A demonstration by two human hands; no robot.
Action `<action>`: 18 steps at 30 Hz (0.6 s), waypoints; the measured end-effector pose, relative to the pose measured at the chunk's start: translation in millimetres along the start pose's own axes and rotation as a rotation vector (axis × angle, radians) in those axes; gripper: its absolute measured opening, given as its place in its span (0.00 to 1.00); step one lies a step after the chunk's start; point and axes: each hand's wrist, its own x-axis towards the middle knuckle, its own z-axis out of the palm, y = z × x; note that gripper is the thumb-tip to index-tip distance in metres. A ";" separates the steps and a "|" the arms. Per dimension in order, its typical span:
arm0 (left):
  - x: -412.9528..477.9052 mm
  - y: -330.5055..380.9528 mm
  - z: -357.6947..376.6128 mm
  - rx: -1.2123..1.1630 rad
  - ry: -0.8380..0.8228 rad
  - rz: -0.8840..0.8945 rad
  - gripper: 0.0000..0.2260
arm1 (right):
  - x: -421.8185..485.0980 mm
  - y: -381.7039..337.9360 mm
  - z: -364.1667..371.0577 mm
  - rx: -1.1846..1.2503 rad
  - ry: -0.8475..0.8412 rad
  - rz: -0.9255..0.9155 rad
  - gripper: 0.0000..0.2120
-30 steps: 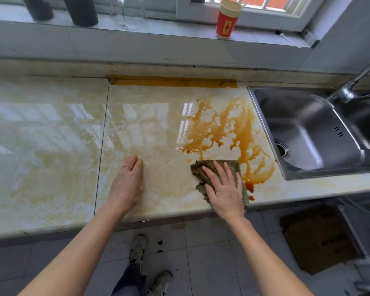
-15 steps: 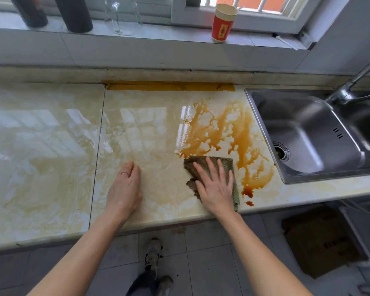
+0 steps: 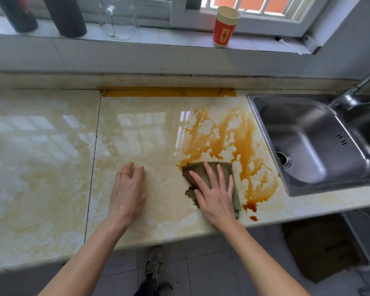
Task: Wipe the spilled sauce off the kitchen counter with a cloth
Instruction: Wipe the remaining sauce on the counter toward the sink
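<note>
Brown sauce point(image 3: 233, 144) is spilled in branching streaks over the cream marble counter point(image 3: 150, 133), just left of the sink. A green-brown waffle cloth point(image 3: 226, 169) lies on the spill's lower left edge. My right hand point(image 3: 215, 193) presses flat on the cloth with straight, spread fingers. Further left, my left hand point(image 3: 127, 189) rests palm-down on the bare counter, a ring on one finger. A few dark drops point(image 3: 251, 208) sit by the counter's front edge, right of the cloth.
A steel sink point(image 3: 308, 144) with a tap point(image 3: 355, 90) lies at the right. On the window sill stand a red paper cup point(image 3: 224, 28), a glass jar point(image 3: 118, 18) and two dark bottles point(image 3: 66, 16). A cardboard box point(image 3: 320, 248) lies on the floor.
My right hand has slid the cloth a little left and away from the counter's front edge, into the spill's lower edge. The left hand has stayed in place.
</note>
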 end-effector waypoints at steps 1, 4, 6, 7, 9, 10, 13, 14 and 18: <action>2.0 2.0 0.4 -0.015 0.001 0.005 0.27 | -2.5 -4.3 2.3 -0.021 -0.003 -0.037 0.26; 12.5 15.6 0.8 -0.050 0.006 0.050 0.25 | 8.3 -6.4 -0.1 -0.058 -0.010 -0.098 0.25; 20.3 25.9 0.7 -0.050 0.006 0.097 0.25 | 24.5 -1.8 -5.6 -0.057 -0.060 -0.085 0.25; 24.5 29.1 0.7 -0.043 0.009 0.121 0.25 | 32.0 -0.6 -8.4 -0.053 -0.089 -0.060 0.25; 32.5 32.6 0.0 -0.019 0.006 0.142 0.26 | 37.7 -2.4 -9.7 -0.039 -0.116 0.005 0.26; 35.6 32.6 0.1 -0.011 0.003 0.145 0.27 | 34.2 -7.0 -8.8 -0.028 -0.113 0.033 0.26; 42.5 29.1 -0.2 0.005 0.006 0.150 0.27 | 8.2 -28.8 -2.7 -0.012 -0.085 0.002 0.26; 44.1 27.3 -0.2 0.013 -0.006 0.147 0.27 | 0.7 -33.0 -0.9 -0.015 -0.086 -0.025 0.25; 47.4 20.1 0.3 0.031 -0.052 0.162 0.26 | 22.4 -31.0 -5.7 -0.011 -0.099 -0.048 0.24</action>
